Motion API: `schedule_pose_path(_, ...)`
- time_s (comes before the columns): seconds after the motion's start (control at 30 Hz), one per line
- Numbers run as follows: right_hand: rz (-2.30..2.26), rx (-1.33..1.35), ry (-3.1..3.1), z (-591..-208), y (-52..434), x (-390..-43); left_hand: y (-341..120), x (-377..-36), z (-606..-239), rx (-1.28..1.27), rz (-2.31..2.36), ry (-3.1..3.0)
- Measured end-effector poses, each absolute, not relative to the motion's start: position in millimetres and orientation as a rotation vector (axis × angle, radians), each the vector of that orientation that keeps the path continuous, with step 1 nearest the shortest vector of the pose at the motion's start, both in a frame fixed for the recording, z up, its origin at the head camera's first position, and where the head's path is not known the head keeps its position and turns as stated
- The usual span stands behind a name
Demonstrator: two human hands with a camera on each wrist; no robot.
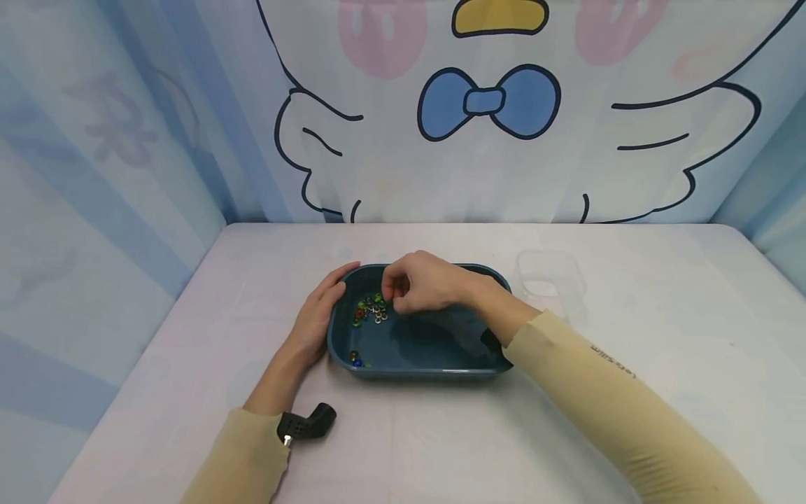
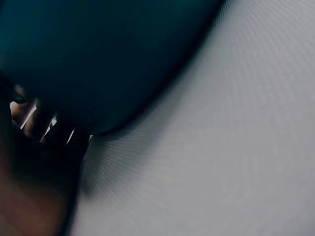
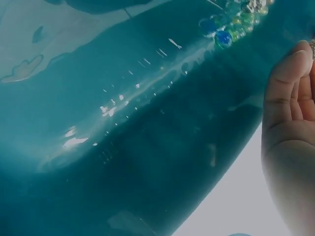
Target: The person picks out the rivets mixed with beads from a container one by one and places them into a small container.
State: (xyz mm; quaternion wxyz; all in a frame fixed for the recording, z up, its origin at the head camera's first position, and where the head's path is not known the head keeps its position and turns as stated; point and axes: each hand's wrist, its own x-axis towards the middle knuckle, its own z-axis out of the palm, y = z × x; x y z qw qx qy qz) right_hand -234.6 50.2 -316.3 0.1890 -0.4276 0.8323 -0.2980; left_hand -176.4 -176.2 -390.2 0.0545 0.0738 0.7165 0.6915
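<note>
From the head view, your left hand (image 1: 317,315) is resting flat against the left outer wall of the teal tray (image 1: 434,364), fingers straight and relaxed, not curling round anything. Your right hand (image 1: 425,283) is hovering inside the tray over its back-left part, fingers bunched together narrow right above the pile of small beads and rings (image 1: 371,309). Whether you're actually pinching one I can't tell, it's too small to see. A couple of stray beads (image 1: 355,360) are sitting in the tray's front-left corner, well apart from the pile. The tray is sitting on the white counter (image 1: 630,294), and a clear plastic container (image 1: 549,274) is standing just beside the tray's back-right corner. A small black gadget (image 1: 308,423) is poking out at your left wrist, in front of the tray.

Left wrist view is super close and blurry: you're mostly getting the tray's dark outer wall (image 2: 98,64) pressing up near the camera, with the counter (image 2: 221,147) beside it. The hand there is just a dark blur, so no read on the fingers.

Right wrist view is looking along the tray's shiny inside (image 3: 147,137). The beads (image 3: 231,24) are clustering at the tray's far end, and your fingers (image 3: 288,93) are showing at the right edge, curled in close together.
</note>
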Motion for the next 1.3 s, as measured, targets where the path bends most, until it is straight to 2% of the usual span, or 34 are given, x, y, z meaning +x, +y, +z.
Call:
schedule_pose_path(0.57,-1.000,-1.215,2.380,-287,62,-235,-175,-177,-391,0.230,2.108,2.172)
schedule_pose_path(0.97,-1.029,-1.158,2.434,-260,80,-223,-176,-176,-391,0.238,2.116,2.185)
schedule_pose_path(1.3,-1.017,-1.168,2.492,-256,101,-216,-176,-176,-391,0.239,2.100,2.207)
